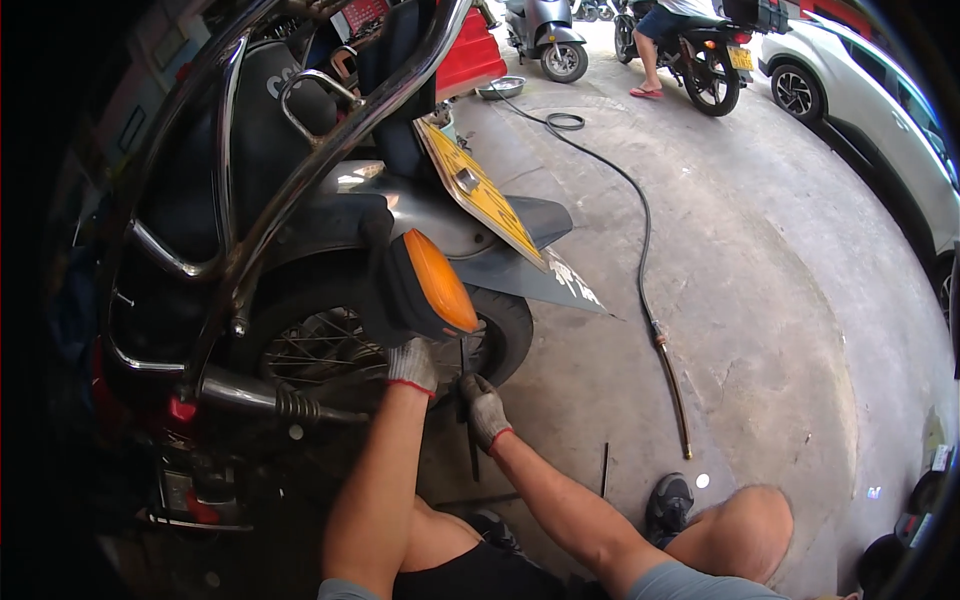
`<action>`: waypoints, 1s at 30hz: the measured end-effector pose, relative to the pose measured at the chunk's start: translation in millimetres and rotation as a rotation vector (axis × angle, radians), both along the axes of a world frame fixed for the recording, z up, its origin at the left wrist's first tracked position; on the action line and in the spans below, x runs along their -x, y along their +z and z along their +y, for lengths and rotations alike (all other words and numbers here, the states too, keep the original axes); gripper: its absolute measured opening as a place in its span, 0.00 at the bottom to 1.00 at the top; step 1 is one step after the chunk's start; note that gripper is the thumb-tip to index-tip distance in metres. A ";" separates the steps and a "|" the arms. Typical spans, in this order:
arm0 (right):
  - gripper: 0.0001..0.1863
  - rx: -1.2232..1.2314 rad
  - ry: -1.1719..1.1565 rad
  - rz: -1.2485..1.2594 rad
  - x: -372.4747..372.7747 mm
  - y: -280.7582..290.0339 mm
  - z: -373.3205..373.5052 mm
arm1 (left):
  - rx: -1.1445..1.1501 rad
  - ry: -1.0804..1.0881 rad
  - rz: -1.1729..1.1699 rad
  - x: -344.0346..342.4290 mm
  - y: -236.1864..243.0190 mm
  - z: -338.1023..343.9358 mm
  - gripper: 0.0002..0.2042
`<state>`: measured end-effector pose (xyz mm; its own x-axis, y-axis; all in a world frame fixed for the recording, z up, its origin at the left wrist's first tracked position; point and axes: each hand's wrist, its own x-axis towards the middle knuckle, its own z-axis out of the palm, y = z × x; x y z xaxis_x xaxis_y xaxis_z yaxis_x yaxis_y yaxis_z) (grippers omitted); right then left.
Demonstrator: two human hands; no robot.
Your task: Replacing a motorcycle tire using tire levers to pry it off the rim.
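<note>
A motorcycle's spoked rear wheel (515,325) is in front of me, under a dark mudguard with a yellow plate (490,205). My left hand (413,368), in a pale knitted glove with a red cuff, reaches in beside the wheel. Its fingers are hidden behind the orange turn signal (440,280). Just right of it, my right hand (485,410), gloved too, is closed around a thin dark tyre lever (474,460). That lever stands nearly upright against the wheel's near side, its upper end passing behind the turn signal.
Another thin dark bar (605,470) lies on the concrete near my shoe (670,505). A black hose (645,240) with a metal end pipe crosses the floor to a metal basin (502,88). Chrome rails (300,180) frame the left. Beyond are a scooter (550,40), a seated rider's motorcycle (700,65) and a white car (880,110).
</note>
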<state>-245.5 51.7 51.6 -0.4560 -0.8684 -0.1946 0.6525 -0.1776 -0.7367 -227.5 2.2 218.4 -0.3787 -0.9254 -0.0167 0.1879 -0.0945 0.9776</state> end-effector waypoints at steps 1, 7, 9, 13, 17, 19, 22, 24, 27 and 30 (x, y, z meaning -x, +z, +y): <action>0.15 0.017 0.004 -0.052 1.4 0.7 -1.4 | -0.004 0.002 -0.001 1.0 1.3 1.4 0.16; 0.14 0.081 0.028 -0.155 8.3 14.5 -12.7 | -0.021 -0.257 0.250 -14.6 -17.1 -16.2 0.14; 0.14 0.085 0.007 -0.131 9.6 10.1 -14.2 | -0.084 -0.127 0.175 -7.7 -12.9 -9.2 0.13; 0.16 0.093 0.001 -0.185 3.8 -0.8 -12.9 | -0.099 -0.116 0.123 -9.0 -11.8 -10.3 0.14; 0.14 0.096 -0.096 -0.116 6.6 -2.1 -15.3 | -0.110 -0.063 0.154 -4.1 -10.4 -8.0 0.16; 0.15 0.091 -0.057 -0.167 14.7 -0.8 -15.2 | -0.015 0.002 0.065 1.8 -1.5 1.6 0.15; 0.15 0.078 -0.054 -0.185 12.3 3.2 -16.8 | -0.064 0.041 0.090 3.8 8.4 10.9 0.15; 0.14 0.066 -0.089 -0.155 12.9 3.3 -15.3 | 0.051 0.038 0.050 5.7 3.4 9.4 0.15; 0.14 0.061 0.000 -0.128 15.8 10.0 -3.7 | 0.246 0.063 -0.036 2.6 -4.3 5.0 0.15; 0.16 0.003 0.055 -0.168 21.5 15.3 5.4 | 0.379 0.070 -0.154 0.4 -13.3 -2.0 0.16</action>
